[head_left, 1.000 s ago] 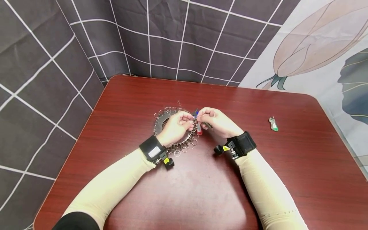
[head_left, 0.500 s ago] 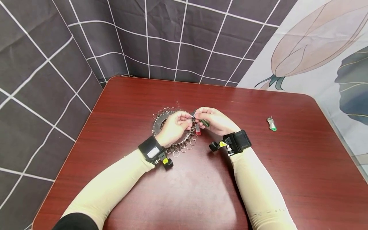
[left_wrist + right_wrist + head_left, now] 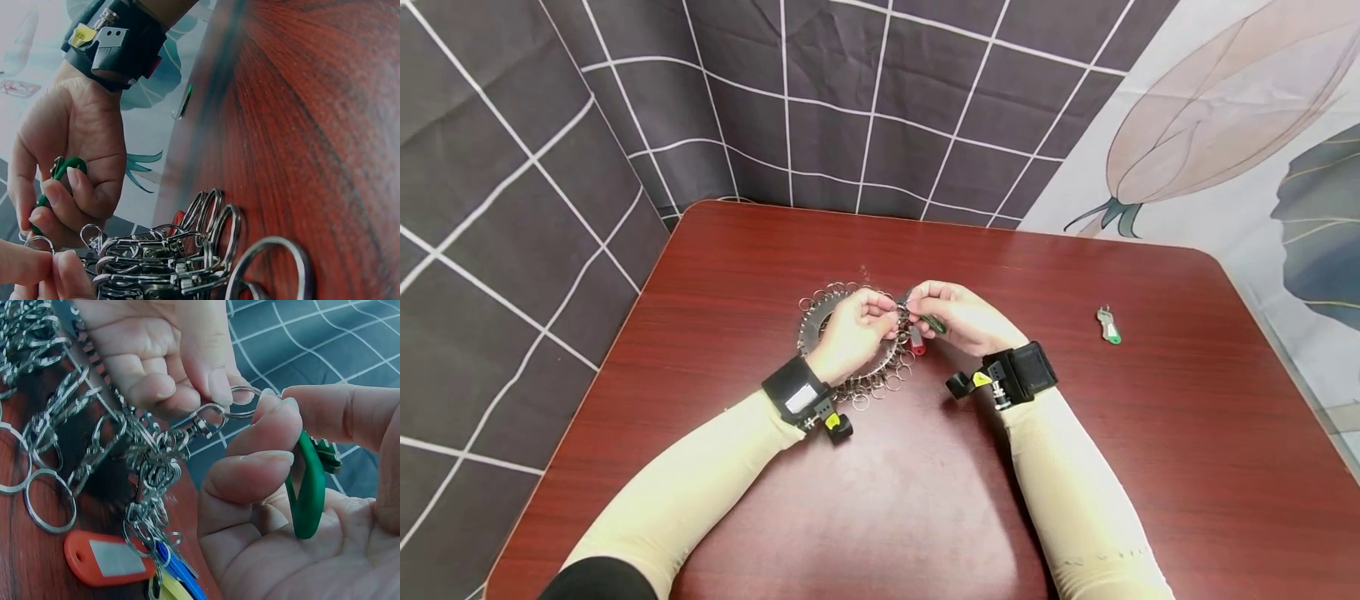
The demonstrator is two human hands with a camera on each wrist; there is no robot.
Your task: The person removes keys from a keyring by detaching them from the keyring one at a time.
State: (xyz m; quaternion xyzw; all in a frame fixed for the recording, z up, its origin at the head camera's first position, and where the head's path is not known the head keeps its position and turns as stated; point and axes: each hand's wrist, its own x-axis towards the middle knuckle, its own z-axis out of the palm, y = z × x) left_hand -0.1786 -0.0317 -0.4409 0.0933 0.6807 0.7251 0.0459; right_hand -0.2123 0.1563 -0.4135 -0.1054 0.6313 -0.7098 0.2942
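Observation:
My left hand (image 3: 857, 329) pinches a silver split ring (image 3: 244, 414) between thumb and fingers, above a flat metal hoop (image 3: 811, 329) lined with swivel clasps and rings. The split ring hangs from a swivel clasp (image 3: 201, 425), seen in the right wrist view. My right hand (image 3: 958, 317) holds a green key tag (image 3: 309, 487) against its palm, and its thumb and index fingertips meet at the split ring's near side. Below the hands, a red key tag (image 3: 106, 557) with a white label lies beside a blue tag (image 3: 181, 572) and a yellow tag (image 3: 169, 589).
Another green-ended key tag (image 3: 1108, 325) lies on the reddish wooden table (image 3: 880, 500), well to the right. Dark checked cloth (image 3: 835, 100) hangs behind the table's back edge. Large loose-hanging rings (image 3: 275, 262) stick out from the hoop toward the near side.
My right hand has moved slightly left and turned, showing more of the green key tag. Blue seen by the fingertips earlier is now hidden. The left hand stays almost still.

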